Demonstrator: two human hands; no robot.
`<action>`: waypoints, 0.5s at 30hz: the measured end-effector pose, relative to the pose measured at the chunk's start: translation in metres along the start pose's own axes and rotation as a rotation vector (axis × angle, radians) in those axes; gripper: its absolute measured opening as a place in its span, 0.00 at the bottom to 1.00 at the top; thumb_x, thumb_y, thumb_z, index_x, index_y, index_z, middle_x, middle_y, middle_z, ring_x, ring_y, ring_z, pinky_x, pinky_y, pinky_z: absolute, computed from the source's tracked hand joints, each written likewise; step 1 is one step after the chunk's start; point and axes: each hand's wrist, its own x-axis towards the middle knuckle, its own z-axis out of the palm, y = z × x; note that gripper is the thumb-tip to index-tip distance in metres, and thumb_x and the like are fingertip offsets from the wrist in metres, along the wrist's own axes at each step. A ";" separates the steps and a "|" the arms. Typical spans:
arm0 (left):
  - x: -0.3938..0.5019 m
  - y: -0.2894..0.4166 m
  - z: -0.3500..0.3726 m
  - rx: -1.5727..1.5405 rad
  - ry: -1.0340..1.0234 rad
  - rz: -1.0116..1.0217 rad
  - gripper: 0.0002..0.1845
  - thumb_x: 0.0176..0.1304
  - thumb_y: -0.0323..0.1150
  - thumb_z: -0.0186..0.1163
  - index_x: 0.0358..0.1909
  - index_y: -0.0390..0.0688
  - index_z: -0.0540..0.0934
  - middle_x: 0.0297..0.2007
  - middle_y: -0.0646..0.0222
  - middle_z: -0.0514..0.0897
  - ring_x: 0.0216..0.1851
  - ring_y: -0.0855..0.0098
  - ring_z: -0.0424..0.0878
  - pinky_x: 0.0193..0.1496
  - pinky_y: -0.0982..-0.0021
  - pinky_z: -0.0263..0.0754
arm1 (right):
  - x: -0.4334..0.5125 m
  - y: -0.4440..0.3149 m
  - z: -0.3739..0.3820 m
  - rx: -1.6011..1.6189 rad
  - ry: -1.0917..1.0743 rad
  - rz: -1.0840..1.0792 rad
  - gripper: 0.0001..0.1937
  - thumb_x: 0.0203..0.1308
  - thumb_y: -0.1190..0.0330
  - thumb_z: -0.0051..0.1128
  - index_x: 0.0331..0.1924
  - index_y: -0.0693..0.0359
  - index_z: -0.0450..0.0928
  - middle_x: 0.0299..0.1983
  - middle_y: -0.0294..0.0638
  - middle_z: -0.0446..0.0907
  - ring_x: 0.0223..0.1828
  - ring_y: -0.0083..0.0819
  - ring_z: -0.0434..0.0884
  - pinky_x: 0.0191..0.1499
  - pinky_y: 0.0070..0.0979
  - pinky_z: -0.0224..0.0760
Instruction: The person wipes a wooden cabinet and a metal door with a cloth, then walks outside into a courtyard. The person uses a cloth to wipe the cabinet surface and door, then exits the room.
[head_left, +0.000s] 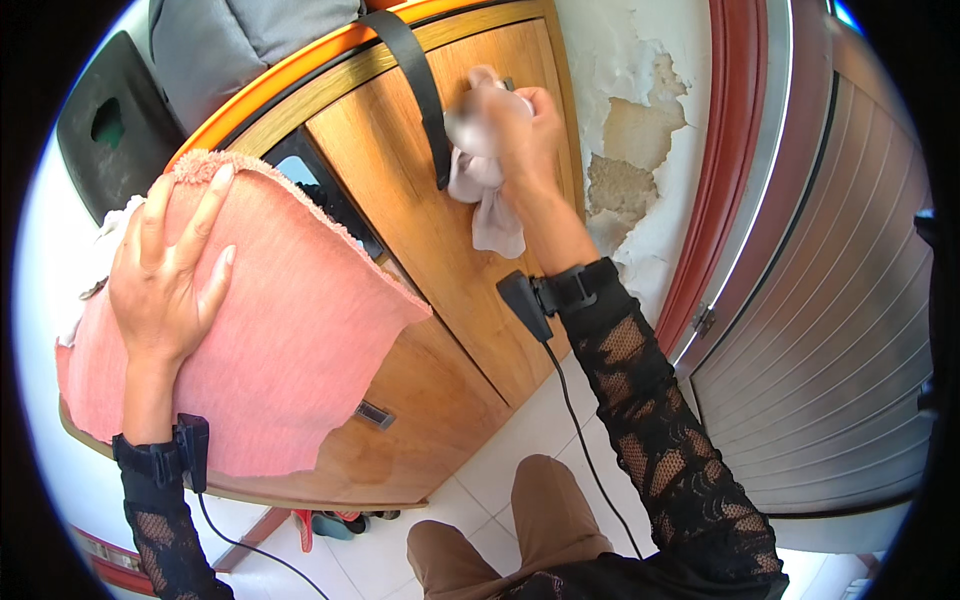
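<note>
A wooden cabinet (442, 277) with two doors stands in front of me. My left hand (169, 262) lies spread on a pink fleece cloth (277, 360) draped over the cabinet's left side. Its thumb and fingers are apart, pressed flat near the cloth's fluffy edge. My right hand (529, 139) is closed around a crumpled pale cloth (499, 229), held at the upper part of the right door. Motion blurs part of this cloth and the fingers. Just behind that hand, a small door handle (509, 84) shows in part. A black strap (420, 82) hangs beside the pale cloth.
On the orange-edged top (225, 109) sits a grey bag (217, 60), with a black plastic item (112, 127) to its left. Peeling wall (637, 135) and a ribbed door (817, 337) flank the right. Shoes (337, 525) lie under the cabinet. Cables (581, 427) trail from both wrists.
</note>
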 end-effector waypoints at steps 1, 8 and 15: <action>0.000 0.000 0.000 -0.004 -0.001 0.000 0.36 0.53 0.39 0.69 0.69 0.65 0.77 0.67 0.64 0.72 0.60 0.58 0.77 0.68 0.57 0.72 | 0.007 -0.004 -0.003 0.064 -0.008 -0.008 0.12 0.56 0.68 0.70 0.35 0.61 0.75 0.32 0.37 0.79 0.30 0.24 0.76 0.31 0.27 0.72; 0.001 -0.005 0.001 -0.067 0.035 0.021 0.34 0.56 0.41 0.67 0.68 0.65 0.78 0.66 0.66 0.72 0.56 0.60 0.78 0.61 0.59 0.74 | 0.028 -0.018 -0.017 0.196 -0.096 0.163 0.11 0.54 0.70 0.71 0.33 0.64 0.76 0.31 0.38 0.83 0.30 0.27 0.80 0.34 0.30 0.73; -0.002 -0.004 0.005 -0.085 0.052 -0.001 0.35 0.58 0.42 0.67 0.70 0.72 0.75 0.67 0.70 0.71 0.56 0.63 0.78 0.55 0.61 0.77 | -0.046 -0.011 -0.010 -0.586 -0.109 -0.618 0.15 0.55 0.66 0.69 0.44 0.61 0.80 0.44 0.48 0.82 0.44 0.39 0.83 0.44 0.35 0.75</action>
